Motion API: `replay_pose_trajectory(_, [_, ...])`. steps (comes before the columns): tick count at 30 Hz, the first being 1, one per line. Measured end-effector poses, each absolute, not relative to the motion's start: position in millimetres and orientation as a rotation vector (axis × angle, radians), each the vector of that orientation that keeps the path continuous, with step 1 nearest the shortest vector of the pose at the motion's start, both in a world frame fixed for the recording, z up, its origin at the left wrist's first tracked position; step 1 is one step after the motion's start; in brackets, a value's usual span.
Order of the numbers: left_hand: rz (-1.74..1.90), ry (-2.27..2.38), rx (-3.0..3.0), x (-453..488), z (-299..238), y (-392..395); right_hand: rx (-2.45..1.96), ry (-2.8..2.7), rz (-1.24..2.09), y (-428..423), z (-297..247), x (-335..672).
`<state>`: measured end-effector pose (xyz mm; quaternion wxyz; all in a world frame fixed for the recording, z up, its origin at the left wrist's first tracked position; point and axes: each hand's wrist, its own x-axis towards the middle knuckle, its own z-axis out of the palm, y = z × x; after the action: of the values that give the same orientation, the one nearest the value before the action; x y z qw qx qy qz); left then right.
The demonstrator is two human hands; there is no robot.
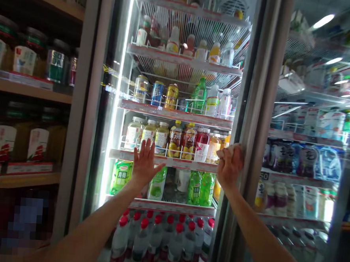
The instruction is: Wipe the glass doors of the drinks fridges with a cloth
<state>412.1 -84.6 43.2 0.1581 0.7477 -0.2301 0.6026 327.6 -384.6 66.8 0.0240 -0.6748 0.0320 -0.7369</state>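
Note:
In the middle of the head view stands a glass-fronted drinks fridge with a metal door frame. My left hand is raised flat with its fingers spread, in front of the shelves of bottles. It holds nothing, and I cannot tell whether the palm touches the glass. My right hand is closed on a pale crumpled cloth, mostly hidden by the fingers, at the frame's inner edge. Behind my left hand are pale-labelled jars and a green carton. Dark tea bottles stand between the hands.
Wooden shelves with large jars stand on the left. Red-capped bottles fill the fridge bottom. Cans line a middle rack. Another glass door on the right shows purple-labelled bottles and reflections.

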Motion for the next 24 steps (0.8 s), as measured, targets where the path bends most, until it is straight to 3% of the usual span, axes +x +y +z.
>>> replay_pose_trajectory(8, [1.717,-0.66,2.145,408.3,39.6,-84.5,-2.454,-0.481,-2.141,-316.1,38.1,339.0])
replay_pose_trajectory(16, [1.724,-0.614,2.155,410.9,31.7,-88.7,-2.2,0.045,-2.237,-374.9,42.4,327.0])
replay_pose_trajectory(24, [1.713,-0.62,2.163,409.3,31.0,-87.3,-2.499,-0.522,-2.073,-311.6,27.9,336.5])
